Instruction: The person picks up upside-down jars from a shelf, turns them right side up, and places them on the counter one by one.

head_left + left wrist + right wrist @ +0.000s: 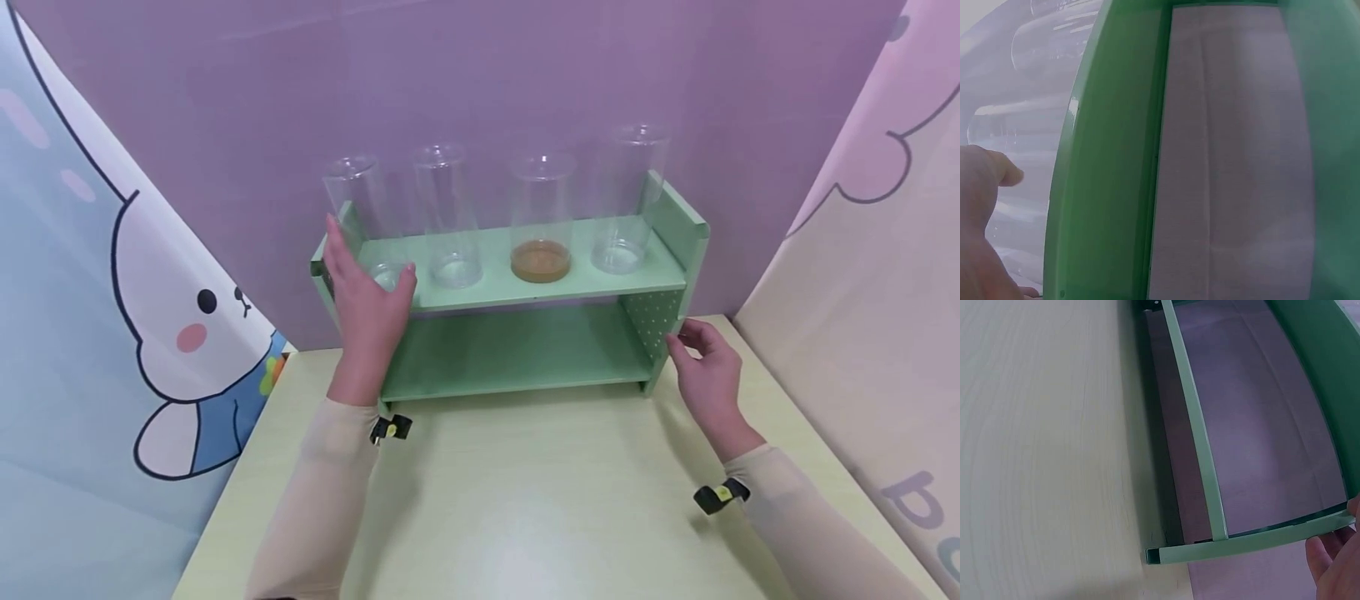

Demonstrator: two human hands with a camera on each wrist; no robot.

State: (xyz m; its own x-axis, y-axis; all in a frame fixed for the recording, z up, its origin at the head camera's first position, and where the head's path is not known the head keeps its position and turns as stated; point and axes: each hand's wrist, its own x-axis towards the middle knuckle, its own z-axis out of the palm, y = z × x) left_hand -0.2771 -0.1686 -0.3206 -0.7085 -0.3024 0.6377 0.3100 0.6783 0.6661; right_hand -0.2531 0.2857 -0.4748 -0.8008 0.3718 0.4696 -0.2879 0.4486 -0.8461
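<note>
A light-green two-tier rack (517, 293) stands on the table, with clear cylindrical cups on its upper board. My left hand (367, 304) is at the rack's left end, its fingers raised along the side panel. The left thumb (1007, 172) extends over the upper board, in front of the leftmost clear cup (388, 275), which it partly hides. My right hand (708, 375) is at the rack's right side panel (1260, 542), with thumb and curled fingers pinching its front edge below the upper board.
Two more clear cups, one left of centre (454, 267) and one at the right (619, 254), stand upright beside a cup with a brown layer (540, 260) at its bottom. Purple cloth (487, 83) hangs close behind the rack. Printed cloths flank the pale wooden table (525, 483).
</note>
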